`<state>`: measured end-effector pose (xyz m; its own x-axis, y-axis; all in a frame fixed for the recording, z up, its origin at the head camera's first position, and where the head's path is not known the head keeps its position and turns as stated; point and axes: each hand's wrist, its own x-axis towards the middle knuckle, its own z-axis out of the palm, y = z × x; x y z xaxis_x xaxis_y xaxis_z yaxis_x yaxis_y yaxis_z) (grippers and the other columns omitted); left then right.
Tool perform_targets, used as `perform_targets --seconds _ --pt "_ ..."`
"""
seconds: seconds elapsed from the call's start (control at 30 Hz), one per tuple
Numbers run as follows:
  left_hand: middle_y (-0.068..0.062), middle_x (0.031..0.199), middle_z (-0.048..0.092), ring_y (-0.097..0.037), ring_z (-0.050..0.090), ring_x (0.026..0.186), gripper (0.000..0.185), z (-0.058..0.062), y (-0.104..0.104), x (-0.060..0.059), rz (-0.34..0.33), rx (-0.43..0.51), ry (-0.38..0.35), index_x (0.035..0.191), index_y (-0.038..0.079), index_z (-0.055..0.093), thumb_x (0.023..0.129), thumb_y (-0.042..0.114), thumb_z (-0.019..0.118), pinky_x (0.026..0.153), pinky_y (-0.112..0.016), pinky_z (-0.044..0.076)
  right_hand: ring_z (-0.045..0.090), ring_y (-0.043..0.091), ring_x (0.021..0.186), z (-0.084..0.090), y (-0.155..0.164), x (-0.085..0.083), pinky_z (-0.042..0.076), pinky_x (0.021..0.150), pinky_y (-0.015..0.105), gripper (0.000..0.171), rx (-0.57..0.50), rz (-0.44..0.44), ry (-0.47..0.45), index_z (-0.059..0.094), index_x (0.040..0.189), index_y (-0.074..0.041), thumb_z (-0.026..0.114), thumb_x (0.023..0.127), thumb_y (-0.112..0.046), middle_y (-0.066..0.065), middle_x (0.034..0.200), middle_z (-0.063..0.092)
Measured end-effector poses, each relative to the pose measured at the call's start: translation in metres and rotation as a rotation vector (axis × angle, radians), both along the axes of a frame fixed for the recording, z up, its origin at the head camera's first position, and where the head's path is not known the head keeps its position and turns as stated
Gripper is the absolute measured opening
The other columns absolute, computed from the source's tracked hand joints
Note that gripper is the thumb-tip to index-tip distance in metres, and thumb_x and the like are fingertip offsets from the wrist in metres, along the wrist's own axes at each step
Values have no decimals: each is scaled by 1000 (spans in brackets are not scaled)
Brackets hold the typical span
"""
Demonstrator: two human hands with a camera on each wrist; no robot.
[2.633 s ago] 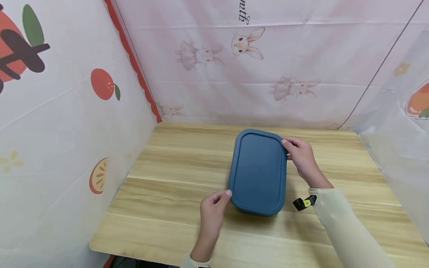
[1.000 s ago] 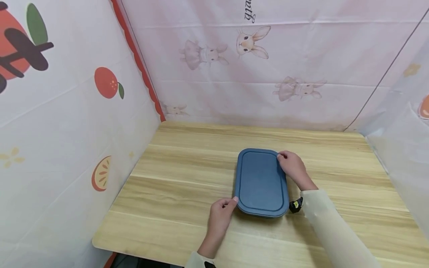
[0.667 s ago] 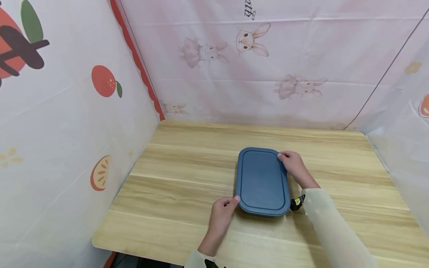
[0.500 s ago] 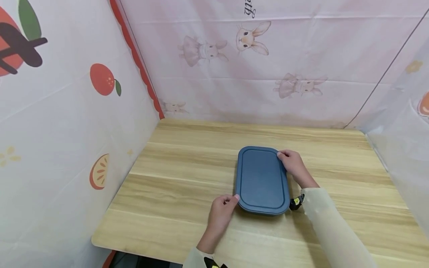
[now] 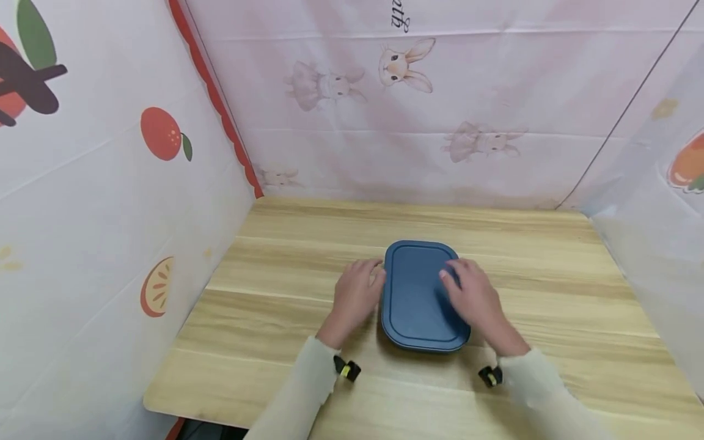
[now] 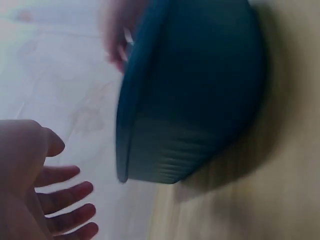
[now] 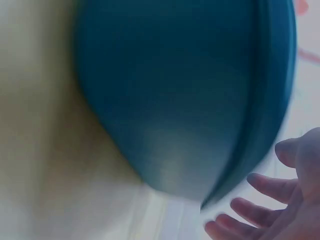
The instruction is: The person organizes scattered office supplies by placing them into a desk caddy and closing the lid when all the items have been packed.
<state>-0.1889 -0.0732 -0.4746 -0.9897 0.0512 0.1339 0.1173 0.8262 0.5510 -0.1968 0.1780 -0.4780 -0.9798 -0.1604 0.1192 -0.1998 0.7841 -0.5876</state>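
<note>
A blue rectangular food container [image 5: 420, 299] with a rimmed lid sits on the wooden table, its long side pointing away from me. My left hand [image 5: 356, 293] is at its left side, fingers spread and apart from the wall in the left wrist view. My right hand [image 5: 475, 299] is at the right side, its thumb overlapping the lid in the head view. In the right wrist view the right fingers [image 7: 255, 212] are loosely extended beside the lid's rim and grip nothing. Ridges show on one side wall of the container [image 6: 185, 155] in the left wrist view.
The light wooden table [image 5: 275, 342] reaches back to a pink curtain [image 5: 357, 159] printed with rabbits. White fruit-print sheets [image 5: 99, 244] stand along the left and right sides. Small black wrist cameras [image 5: 348, 369] hang at the cuffs.
The container came nearer and lower, then stayed put. Both hands have let go of its corners; the left has moved forward along the left side, the right slightly nearer me.
</note>
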Motion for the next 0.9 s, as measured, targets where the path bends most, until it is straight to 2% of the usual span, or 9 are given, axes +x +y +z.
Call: perform_targets --seconds 0.1,0.17,0.27,0.33,0.47,0.6,0.9 --pt "-4 150 51 -24 47 137 45 -2 18 -29 -110 -158 43 145 18 54 106 39 44 112 -44 41 37 42 143 -8 -15 24 34 111 63 51 53 50 89 57 140 -5 48 106 -41 22 150 45" --pt "-7 157 43 -25 40 144 50 -5 28 -44 -164 -262 51 151 18 47 107 41 43 117 -43 35 30 41 147 -13 -23 36 28 117 61 51 95 85 120 57 140 -5 50 105 -41 22 151 44" --pt "-11 164 29 -28 29 151 59 -12 38 -59 -236 -368 39 158 19 35 107 49 38 122 -45 26 21 42 152 -20 -30 47 17 121 60 55 160 122 137 54 143 -4 51 105 -43 22 155 41" --pt "-11 167 24 -29 24 153 65 -17 42 -65 -270 -412 23 160 19 28 106 54 35 124 -47 23 19 41 153 -23 -32 52 14 121 61 58 194 129 130 51 146 -6 48 105 -46 22 157 39" --pt "-9 168 21 -28 19 155 74 -26 45 -69 -291 -454 -16 162 14 18 105 59 32 125 -50 17 24 39 152 -28 -33 56 12 121 62 60 223 129 118 51 148 -9 43 105 -50 19 158 39" --pt "-8 169 19 -26 14 157 78 -29 45 -69 -290 -443 -27 163 10 12 105 59 31 126 -47 11 26 37 152 -31 -32 57 11 122 61 60 224 123 124 53 147 -11 40 106 -53 17 159 38" --pt "-9 170 15 -26 9 157 75 -31 47 -68 -300 -431 -36 163 11 12 106 57 28 127 -45 9 23 35 153 -36 -29 55 7 123 59 62 227 118 121 51 149 -12 39 105 -54 16 161 35"
